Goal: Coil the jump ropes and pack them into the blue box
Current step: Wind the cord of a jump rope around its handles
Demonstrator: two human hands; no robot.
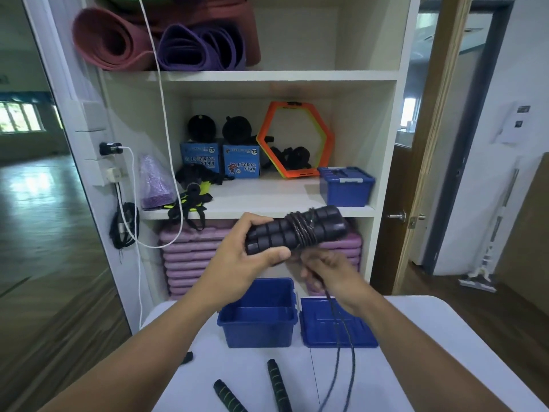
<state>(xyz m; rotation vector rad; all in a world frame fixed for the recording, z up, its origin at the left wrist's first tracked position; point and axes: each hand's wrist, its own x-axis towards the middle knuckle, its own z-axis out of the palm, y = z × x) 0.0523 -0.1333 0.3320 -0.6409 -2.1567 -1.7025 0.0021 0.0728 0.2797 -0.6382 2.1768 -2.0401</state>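
Head | left fingers (276, 254) grip two handles (297, 230) | right fingers (312, 264) pinch rope (352, 361) | one open blue box (257, 319)

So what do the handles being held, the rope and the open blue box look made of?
The handles: matte black foam, probably, going by the soft ribbed segments. The rope: braided cord, speckled weave visible, fibre unclear. The blue box: moulded plastic, slightly glossy, rigid rim.
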